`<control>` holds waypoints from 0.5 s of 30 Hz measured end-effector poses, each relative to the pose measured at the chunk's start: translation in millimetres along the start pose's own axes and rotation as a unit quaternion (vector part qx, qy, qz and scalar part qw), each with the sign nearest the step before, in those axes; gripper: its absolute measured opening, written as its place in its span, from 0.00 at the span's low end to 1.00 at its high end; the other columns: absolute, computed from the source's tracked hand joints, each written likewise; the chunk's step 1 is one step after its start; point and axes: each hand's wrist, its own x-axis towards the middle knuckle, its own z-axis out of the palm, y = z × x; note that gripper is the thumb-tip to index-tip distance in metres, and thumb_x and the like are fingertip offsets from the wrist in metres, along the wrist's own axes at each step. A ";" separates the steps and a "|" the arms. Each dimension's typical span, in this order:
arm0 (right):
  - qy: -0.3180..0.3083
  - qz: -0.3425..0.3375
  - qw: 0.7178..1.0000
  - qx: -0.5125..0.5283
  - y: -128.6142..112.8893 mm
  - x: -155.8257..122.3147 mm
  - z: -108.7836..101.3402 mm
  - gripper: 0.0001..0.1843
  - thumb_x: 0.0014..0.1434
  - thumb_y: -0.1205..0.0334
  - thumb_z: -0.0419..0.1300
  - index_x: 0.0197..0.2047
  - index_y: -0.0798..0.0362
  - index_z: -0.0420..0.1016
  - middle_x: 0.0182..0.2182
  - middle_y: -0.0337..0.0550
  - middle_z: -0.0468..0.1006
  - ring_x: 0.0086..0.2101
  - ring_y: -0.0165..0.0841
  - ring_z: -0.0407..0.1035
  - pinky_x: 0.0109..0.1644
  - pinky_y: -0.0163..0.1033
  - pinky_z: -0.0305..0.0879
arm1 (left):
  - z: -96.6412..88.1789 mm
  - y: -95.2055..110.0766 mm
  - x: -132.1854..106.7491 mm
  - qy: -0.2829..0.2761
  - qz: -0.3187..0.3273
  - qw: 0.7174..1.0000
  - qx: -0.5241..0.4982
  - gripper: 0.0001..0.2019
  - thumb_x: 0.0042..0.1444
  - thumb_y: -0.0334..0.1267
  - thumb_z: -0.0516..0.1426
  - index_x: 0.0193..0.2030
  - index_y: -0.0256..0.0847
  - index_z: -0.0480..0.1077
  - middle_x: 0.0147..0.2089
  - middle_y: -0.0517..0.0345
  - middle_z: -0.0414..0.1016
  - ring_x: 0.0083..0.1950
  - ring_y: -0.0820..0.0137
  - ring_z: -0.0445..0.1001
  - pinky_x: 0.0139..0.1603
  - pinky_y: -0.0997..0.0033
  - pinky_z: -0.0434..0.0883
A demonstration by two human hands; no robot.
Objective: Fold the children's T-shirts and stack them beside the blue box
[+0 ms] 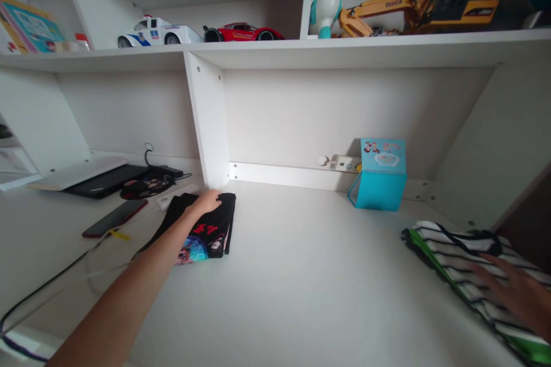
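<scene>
My left hand (pixel 207 202) reaches far forward and rests on the top edge of a folded black garment (pixel 202 232) with a red and blue print, lying on the white desk (pixel 301 275). Its fingers curl over the cloth's far edge. My right hand (pixel 516 292) lies flat with fingers spread on a folded white, black and green striped garment (pixel 465 264) at the desk's right edge; the hand is blurred.
A blue desk calendar (pixel 381 175) stands at the back by a wall socket (pixel 342 162). A phone (pixel 115 218), a laptop (pixel 92 178) and cables (pixel 43 287) lie at the left. Toy cars (pixel 157 31), a toy excavator (pixel 413 8) and a small figurine (pixel 326 8) sit on the upper shelf.
</scene>
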 end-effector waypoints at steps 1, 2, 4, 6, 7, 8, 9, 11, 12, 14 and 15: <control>-0.008 0.017 1.000 -0.005 -4.8 1.1 -1.0 0.29 0.48 0.39 0.42 0.44 0.47 0.67 0.37 0.55 0.75 0.35 0.50 0.71 0.37 0.50 0.63 | 1.3 -8.0 0.3 -0.007 -0.004 1.000 0.006 0.18 0.49 0.34 0.55 0.49 0.34 0.69 0.44 0.47 0.74 0.47 0.59 0.72 0.48 0.66 0.66; -0.018 0.028 0.999 -0.009 -12.1 2.1 -3.1 0.31 0.48 0.38 0.43 0.47 0.50 0.66 0.37 0.58 0.75 0.35 0.50 0.71 0.36 0.49 0.63 | 2.2 -13.4 0.4 -0.010 -0.006 1.000 0.011 0.19 0.49 0.35 0.56 0.48 0.35 0.70 0.43 0.48 0.75 0.45 0.60 0.72 0.46 0.66 0.67; -0.040 0.027 0.999 -0.013 -33.1 3.2 -10.1 0.33 0.49 0.39 0.44 0.50 0.53 0.63 0.38 0.59 0.74 0.35 0.49 0.71 0.37 0.46 0.63 | 2.2 -18.6 1.0 -0.005 -0.005 1.000 0.020 0.21 0.48 0.38 0.57 0.50 0.37 0.69 0.45 0.47 0.74 0.47 0.59 0.72 0.46 0.66 0.67; -0.043 0.000 0.999 -0.013 -58.8 2.6 -19.7 0.31 0.51 0.41 0.44 0.50 0.54 0.62 0.38 0.57 0.74 0.36 0.47 0.71 0.38 0.44 0.63 | 0.3 -19.5 2.7 0.001 -0.003 1.000 0.028 0.22 0.47 0.41 0.58 0.51 0.39 0.68 0.48 0.48 0.73 0.50 0.57 0.70 0.47 0.64 0.66; -0.038 -0.016 0.999 -0.012 -71.6 1.7 -24.7 0.30 0.52 0.42 0.43 0.50 0.54 0.62 0.39 0.57 0.74 0.37 0.46 0.71 0.39 0.44 0.63 | -0.9 -19.2 3.5 0.002 -0.001 0.999 0.032 0.22 0.47 0.42 0.58 0.50 0.40 0.69 0.48 0.48 0.73 0.50 0.56 0.69 0.46 0.64 0.66; -0.029 -0.033 0.999 -0.009 -83.5 0.4 -29.4 0.29 0.53 0.42 0.43 0.49 0.54 0.63 0.39 0.57 0.74 0.39 0.46 0.70 0.40 0.43 0.62 | -1.8 -18.7 4.0 0.002 0.000 0.999 0.037 0.21 0.46 0.42 0.59 0.49 0.41 0.70 0.47 0.49 0.73 0.49 0.56 0.70 0.46 0.63 0.66; -0.015 -0.052 0.999 -0.004 -94.2 -1.2 -33.6 0.28 0.54 0.43 0.43 0.48 0.54 0.63 0.40 0.56 0.73 0.41 0.45 0.69 0.42 0.43 0.62 | -2.4 -18.1 3.9 0.003 0.002 0.999 0.042 0.20 0.47 0.42 0.59 0.47 0.41 0.71 0.46 0.49 0.73 0.49 0.56 0.70 0.45 0.64 0.66; 0.017 -0.093 0.996 0.007 -111.0 -4.6 -39.9 0.26 0.54 0.44 0.43 0.47 0.54 0.64 0.41 0.55 0.73 0.44 0.45 0.67 0.46 0.43 0.61 | -2.6 -16.5 1.6 0.013 0.007 0.998 0.055 0.15 0.48 0.41 0.58 0.44 0.41 0.72 0.45 0.50 0.73 0.48 0.58 0.70 0.44 0.65 0.66; 0.031 -0.111 0.993 0.010 -117.4 -6.2 -42.1 0.26 0.54 0.44 0.44 0.46 0.54 0.64 0.41 0.54 0.73 0.45 0.45 0.66 0.48 0.44 0.60 | -2.6 -15.6 -0.6 0.021 0.010 0.998 0.063 0.13 0.50 0.40 0.57 0.42 0.40 0.73 0.45 0.50 0.73 0.47 0.58 0.70 0.44 0.66 0.66; 0.049 -0.144 0.988 0.010 -127.9 -9.3 -45.6 0.25 0.54 0.45 0.44 0.46 0.54 0.64 0.41 0.54 0.73 0.46 0.45 0.65 0.50 0.45 0.59 | -3.8 -13.5 -6.3 0.040 0.017 0.996 0.079 0.10 0.54 0.37 0.53 0.38 0.39 0.74 0.42 0.49 0.74 0.46 0.59 0.71 0.44 0.65 0.65; 0.053 -0.157 0.986 0.010 -133.4 -10.9 -47.4 0.24 0.55 0.46 0.44 0.46 0.54 0.65 0.40 0.54 0.72 0.45 0.45 0.65 0.50 0.46 0.59 | -5.6 -11.8 -9.4 0.049 0.021 0.995 0.086 0.11 0.55 0.36 0.51 0.37 0.38 0.74 0.40 0.48 0.74 0.44 0.59 0.71 0.44 0.65 0.65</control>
